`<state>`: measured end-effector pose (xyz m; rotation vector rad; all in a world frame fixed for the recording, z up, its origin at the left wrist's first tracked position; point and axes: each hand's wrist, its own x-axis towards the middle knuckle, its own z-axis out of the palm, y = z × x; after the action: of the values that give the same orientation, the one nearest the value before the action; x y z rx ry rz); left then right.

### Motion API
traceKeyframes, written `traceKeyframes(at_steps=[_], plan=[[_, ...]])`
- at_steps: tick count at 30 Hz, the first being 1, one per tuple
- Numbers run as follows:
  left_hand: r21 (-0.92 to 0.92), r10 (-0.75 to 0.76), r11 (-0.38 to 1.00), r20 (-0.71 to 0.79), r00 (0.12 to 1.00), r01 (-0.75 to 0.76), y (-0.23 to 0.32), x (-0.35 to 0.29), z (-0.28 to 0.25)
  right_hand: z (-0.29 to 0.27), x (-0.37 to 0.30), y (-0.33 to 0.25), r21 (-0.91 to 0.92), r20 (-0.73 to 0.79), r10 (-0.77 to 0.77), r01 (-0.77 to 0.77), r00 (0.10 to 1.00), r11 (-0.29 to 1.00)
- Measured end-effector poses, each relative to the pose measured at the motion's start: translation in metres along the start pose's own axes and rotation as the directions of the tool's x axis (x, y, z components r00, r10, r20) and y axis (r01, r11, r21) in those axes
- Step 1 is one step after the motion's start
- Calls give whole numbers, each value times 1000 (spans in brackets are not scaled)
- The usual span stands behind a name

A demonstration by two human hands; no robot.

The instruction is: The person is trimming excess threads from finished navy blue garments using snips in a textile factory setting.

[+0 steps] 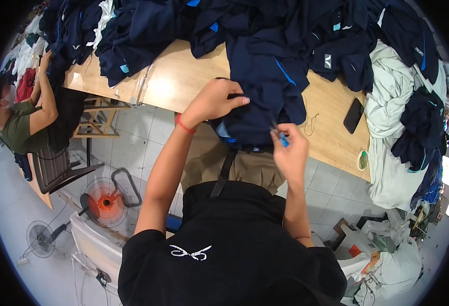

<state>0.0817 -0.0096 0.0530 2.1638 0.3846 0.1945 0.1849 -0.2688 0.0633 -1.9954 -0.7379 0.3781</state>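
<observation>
Right hand (292, 148) clamped on blue snips (284, 139) above the navy garment (262, 109), near right; left hand (215, 99) at its left edge — presumably steadying it, grip unclear.

Rumpled navy garment (265, 99), apparently blue-handled snips (284, 140)

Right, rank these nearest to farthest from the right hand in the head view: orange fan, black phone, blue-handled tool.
1. Blue-handled tool: in the right hand.
2. Black phone: on the table, to the right.
3. Orange fan: low at the left.
</observation>
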Motion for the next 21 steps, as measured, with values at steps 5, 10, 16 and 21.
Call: traceKeyframes(at_steps=[5, 10, 16, 21], plan=[[-682, 62, 652, 485, 872, 333, 62, -40, -22, -41, 36, -60, 21, -275, -175, 188, 945, 982], [-936, 9, 260, 249, 968, 239, 72, -37, 14, -14, 73, -55, 185, -237, -165, 211, 957, 960], [-997, -321, -67, -23, 947, -47, 85, -51, 29, -24, 15, -56, 491, 11, 174, -157, 985, 857], [-998, -384, -16, -48, 922, -58, 94, -61, 33, -21, -12, -55, 622, 116, 115, -162, 987, 766]])
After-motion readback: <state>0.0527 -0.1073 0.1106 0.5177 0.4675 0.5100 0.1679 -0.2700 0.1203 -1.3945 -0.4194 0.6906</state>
